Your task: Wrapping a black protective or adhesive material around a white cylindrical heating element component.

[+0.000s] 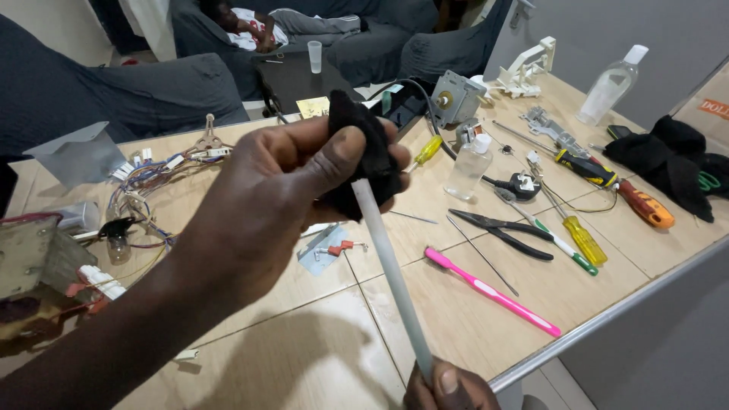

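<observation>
Fingers of the left hand (281, 190) are closed around a black cloth (368, 156), pinching it over the upper end of a thin white rod (391, 273). The rod slants down to the right hand (448, 389), whose fingers grip its lower end just off the near edge of the worktop (304, 357); only the thumb and knuckles show at the frame's bottom. Both hands hold the rod above the worktop. Near the near edge lies a pink toothbrush (490, 291), with black pliers (505, 231) and a yellow-handled screwdriver (581, 237) beyond it. A small clear bottle (468, 165) stands mid-worktop. A bundle of coloured wires (148, 178) sits toward the left edge.
</observation>
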